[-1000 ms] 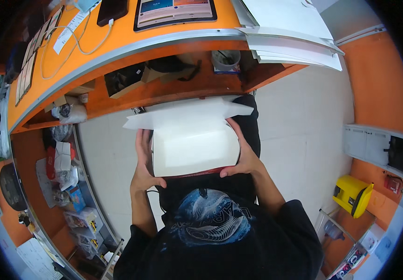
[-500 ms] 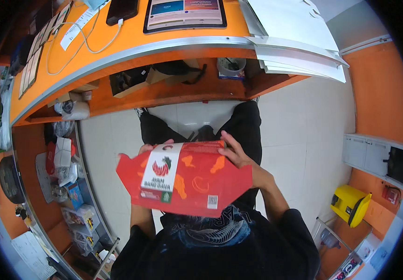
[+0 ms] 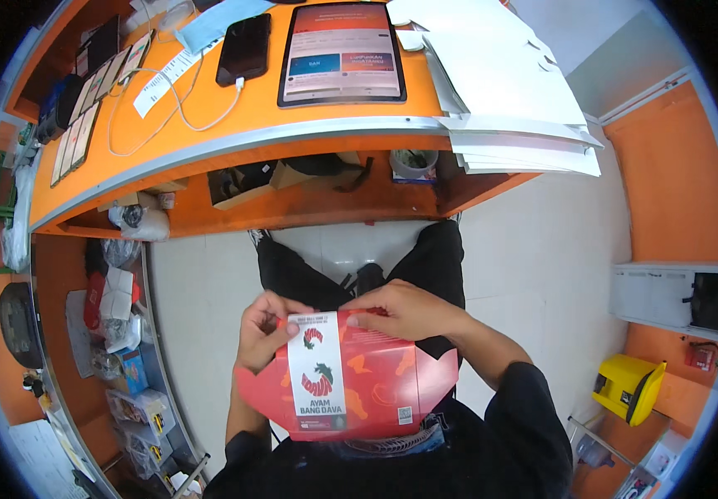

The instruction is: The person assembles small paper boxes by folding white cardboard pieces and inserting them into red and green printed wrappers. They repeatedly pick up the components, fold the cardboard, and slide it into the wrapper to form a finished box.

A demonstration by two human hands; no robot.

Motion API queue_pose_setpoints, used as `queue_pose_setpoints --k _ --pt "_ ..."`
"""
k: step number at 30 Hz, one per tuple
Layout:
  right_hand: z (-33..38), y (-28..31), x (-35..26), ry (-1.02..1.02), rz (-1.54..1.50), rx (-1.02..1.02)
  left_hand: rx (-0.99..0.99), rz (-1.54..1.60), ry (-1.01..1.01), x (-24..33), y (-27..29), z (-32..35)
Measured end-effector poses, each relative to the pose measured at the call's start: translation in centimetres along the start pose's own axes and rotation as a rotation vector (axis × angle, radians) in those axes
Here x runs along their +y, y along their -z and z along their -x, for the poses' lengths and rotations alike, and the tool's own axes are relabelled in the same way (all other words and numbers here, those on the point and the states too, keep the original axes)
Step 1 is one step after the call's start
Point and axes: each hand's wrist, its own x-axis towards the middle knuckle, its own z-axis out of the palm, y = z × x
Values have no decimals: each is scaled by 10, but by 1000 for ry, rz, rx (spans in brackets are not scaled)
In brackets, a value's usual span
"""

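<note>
A red cardboard food box (image 3: 384, 378) with a white printed panel and orange shapes rests near my lap, against my black shirt. Its pointed side flaps stick out left and right. My left hand (image 3: 266, 328) grips the far top edge near the left corner, thumb on the white panel and fingers curled behind. My right hand (image 3: 409, 312) lies across the same far edge, its thumb pressed on the red face just right of the panel. Part of its fingers is hidden behind the edge.
Ahead stands an orange desk (image 3: 209, 121) with a phone (image 3: 243, 50) on a white cable, a tablet (image 3: 342, 54) and white card sheets (image 3: 517, 83). Packed shelves (image 3: 138, 358) are at my left. A yellow case (image 3: 628, 389) sits at the right.
Both hands have come further over the box's far edge, with thumbs now on its front. The box sits lower in view and its printed face shows more squarely; the view has tilted up.
</note>
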Motion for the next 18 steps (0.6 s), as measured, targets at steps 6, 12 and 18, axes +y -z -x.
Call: queue_pose_setpoints --k 6,12,18 --pt "-23 -4 0 -61 -1 -65 91 -215 443 35 -13 -1" --pt "-34 -5 -5 -60 37 -43 141 -501 440 49 -18 -8" --pt "-34 -7 2 -10 -83 -4 163 -407 425 40 -9 -3"
